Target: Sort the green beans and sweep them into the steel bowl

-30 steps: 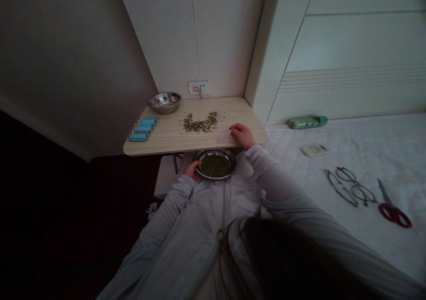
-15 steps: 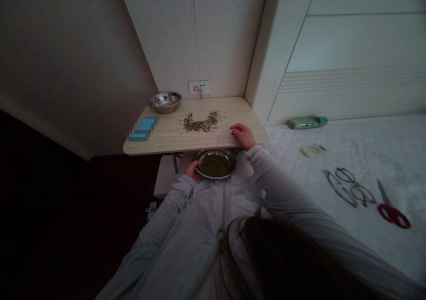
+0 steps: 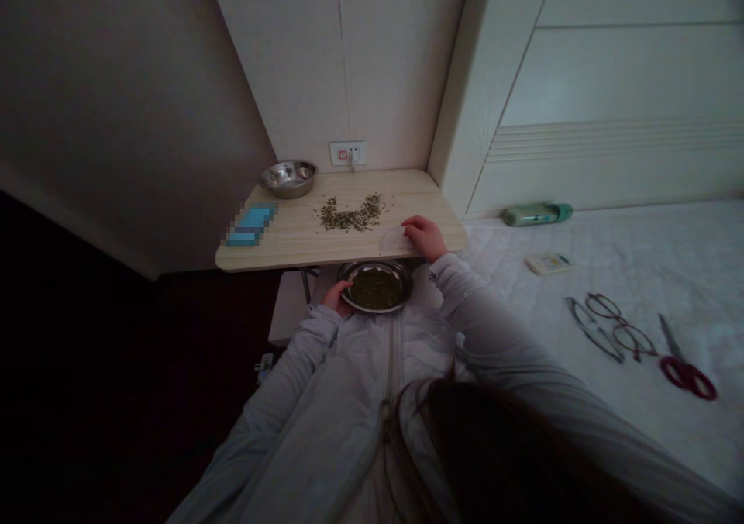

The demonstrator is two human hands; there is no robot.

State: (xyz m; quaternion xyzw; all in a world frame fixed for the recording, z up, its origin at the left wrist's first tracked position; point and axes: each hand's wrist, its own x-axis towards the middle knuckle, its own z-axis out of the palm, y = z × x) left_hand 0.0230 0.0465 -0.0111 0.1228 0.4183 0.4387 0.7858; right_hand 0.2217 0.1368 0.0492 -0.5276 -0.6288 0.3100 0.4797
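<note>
My left hand (image 3: 337,298) grips the left rim of a shiny metal dish (image 3: 377,308), its thumb over the edge. Small green-brown bits (image 3: 377,287) cover the dish's bottom, just below the table's near edge. At the right part of the table, my right hand (image 3: 426,237) is closed, its fingers pinching a pale, translucent flat piece (image 3: 393,239) whose kind I cannot make out. Left of that piece, a pile of similar small green-brown bits (image 3: 350,215) lies spread in a curved band on the wooden tabletop (image 3: 302,246).
A metal bowl (image 3: 289,179) stands at the table's back left, behind a blurred blue object (image 3: 251,225). A socket (image 3: 347,153) is on the wall. On the white bed at right lie a green bottle (image 3: 536,214), a white remote-like object (image 3: 550,263), glasses (image 3: 633,338) and red-handled scissors (image 3: 687,377).
</note>
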